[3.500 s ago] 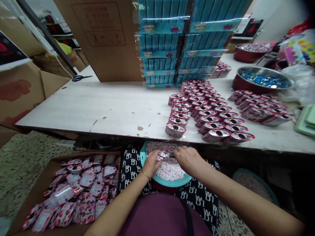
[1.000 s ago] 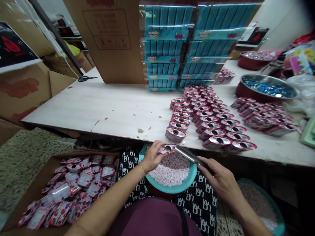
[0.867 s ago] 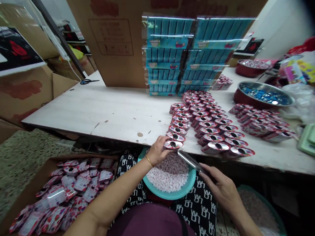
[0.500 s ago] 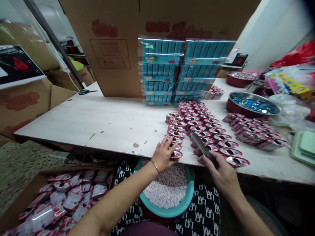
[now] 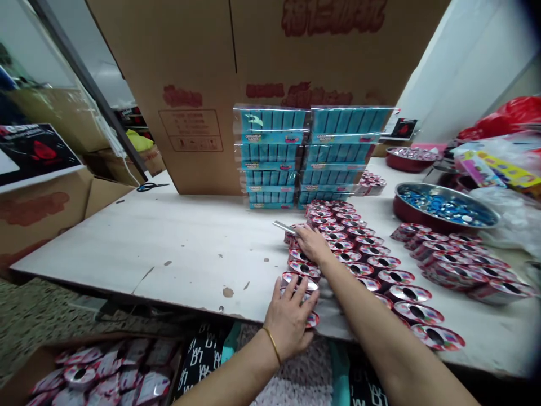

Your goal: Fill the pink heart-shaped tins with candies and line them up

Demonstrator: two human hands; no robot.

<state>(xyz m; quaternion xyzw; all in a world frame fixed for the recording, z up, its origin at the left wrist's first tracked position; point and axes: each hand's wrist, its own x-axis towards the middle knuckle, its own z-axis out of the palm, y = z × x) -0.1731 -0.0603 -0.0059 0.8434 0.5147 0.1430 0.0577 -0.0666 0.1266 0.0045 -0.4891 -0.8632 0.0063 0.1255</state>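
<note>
Small red-and-white packs (image 5: 344, 256), each with an oval top and a dark round hole, stand upright in tight rows on the white table (image 5: 169, 248). My left hand (image 5: 289, 313) lies with fingers spread on the front packs of the leftmost row. Farther up that row, my right hand (image 5: 311, 245) is closed around a flat grey metal bar (image 5: 285, 227). The bar's tip points left past the row, and the hand hides its other end. Beneath the table edge, a turquoise basin (image 5: 341, 372) of small pale pieces sits at my lap.
Clear-wrapped turquoise boxes (image 5: 270, 155) are stacked against a large cardboard carton (image 5: 198, 56). Right of the rows are another group of packs (image 5: 456, 254) and a bowl (image 5: 443, 208) of blue pieces. Scissors (image 5: 150, 186) lie at the back left; a carton of packs (image 5: 97, 372) stands below.
My right hand has moved left and away from me with the metal bar, from the middle rows to the leftmost row. My left hand stays at the front packs. The camera view has tilted up.
</note>
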